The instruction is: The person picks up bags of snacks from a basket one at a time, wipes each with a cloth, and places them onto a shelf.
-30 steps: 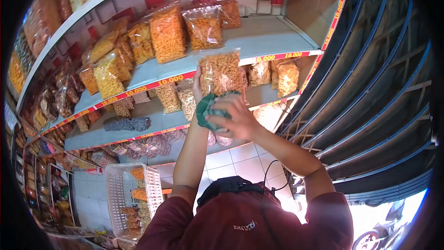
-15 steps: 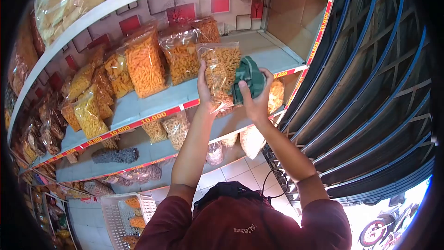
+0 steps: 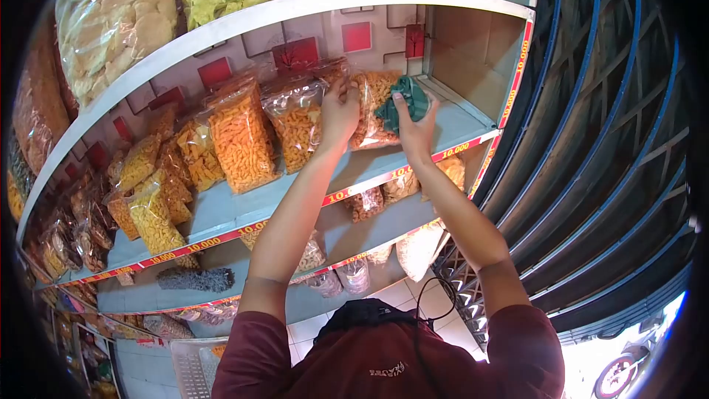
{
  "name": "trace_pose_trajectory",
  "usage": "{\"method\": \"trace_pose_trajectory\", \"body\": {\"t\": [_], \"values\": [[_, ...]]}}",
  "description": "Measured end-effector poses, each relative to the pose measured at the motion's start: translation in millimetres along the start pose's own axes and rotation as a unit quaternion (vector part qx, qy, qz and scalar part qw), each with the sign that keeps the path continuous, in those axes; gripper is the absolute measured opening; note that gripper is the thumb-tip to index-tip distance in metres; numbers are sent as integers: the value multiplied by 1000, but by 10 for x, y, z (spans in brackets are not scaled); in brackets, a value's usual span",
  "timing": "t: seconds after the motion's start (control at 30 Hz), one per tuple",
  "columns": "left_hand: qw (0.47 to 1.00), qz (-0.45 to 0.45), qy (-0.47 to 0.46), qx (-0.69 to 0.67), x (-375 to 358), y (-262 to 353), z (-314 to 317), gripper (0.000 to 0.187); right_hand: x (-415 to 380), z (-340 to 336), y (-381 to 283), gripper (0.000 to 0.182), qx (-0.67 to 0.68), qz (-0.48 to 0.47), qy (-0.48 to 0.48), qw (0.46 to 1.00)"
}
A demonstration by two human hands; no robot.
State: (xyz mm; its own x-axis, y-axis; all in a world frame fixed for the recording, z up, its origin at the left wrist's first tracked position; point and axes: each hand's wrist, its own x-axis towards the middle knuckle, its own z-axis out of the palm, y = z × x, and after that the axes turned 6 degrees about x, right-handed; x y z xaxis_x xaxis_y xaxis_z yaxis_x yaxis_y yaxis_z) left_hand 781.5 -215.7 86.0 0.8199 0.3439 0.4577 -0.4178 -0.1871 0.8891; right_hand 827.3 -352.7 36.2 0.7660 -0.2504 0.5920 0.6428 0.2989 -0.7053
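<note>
A clear plastic bag of light-brown snacks [image 3: 375, 107] stands on the middle shelf, at the right end of the row. My left hand [image 3: 341, 114] has its fingers curled at that bag's upper left edge, beside a bag of orange snacks [image 3: 299, 129]. My right hand [image 3: 418, 133] is closed on a crumpled dark green cloth [image 3: 406, 101], which lies against the bag's right side and hides part of it.
More snack bags, among them a tall orange one [image 3: 242, 137], line the shelf [image 3: 221, 214] to the left. A grey fluffy duster [image 3: 196, 279] rests on the shelf below. A folding metal gate [image 3: 591, 140] borders the right side; a white basket [image 3: 193, 366] stands lower left.
The snack bag has gone from being held in front of the shelf to standing on it. My left hand has shifted to its upper left edge; the cloth stays in my right hand.
</note>
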Motion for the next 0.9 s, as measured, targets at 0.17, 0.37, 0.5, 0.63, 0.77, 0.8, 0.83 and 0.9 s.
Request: {"method": "trace_pose_trajectory", "body": {"t": [0.17,0.37,0.5,0.63,0.77,0.8,0.83,0.9], "values": [[994,-95,27,42,188,239,101,66,471,297,216,63,-62,-146,-47,986],[974,21,171,148,1018,-630,284,56,943,541,507,56,-95,-130,-77,984],[948,117,206,214,932,-733,348,53,1145,577,1013,51,-34,-65,-119,990],[932,113,249,237,1049,-1270,264,59,1167,522,1260,49,-27,-37,-181,982],[926,132,220,277,939,-1202,219,62,1181,429,1448,48,-64,-93,-208,972],[919,146,217,296,939,-1277,188,64,1185,413,1472,48,-66,-102,-213,970],[925,139,201,290,966,-1318,125,65,1171,392,1417,48,-32,-85,-226,970],[880,184,244,364,1022,-1427,61,60,1158,364,1326,47,4,-66,-253,965]]}}
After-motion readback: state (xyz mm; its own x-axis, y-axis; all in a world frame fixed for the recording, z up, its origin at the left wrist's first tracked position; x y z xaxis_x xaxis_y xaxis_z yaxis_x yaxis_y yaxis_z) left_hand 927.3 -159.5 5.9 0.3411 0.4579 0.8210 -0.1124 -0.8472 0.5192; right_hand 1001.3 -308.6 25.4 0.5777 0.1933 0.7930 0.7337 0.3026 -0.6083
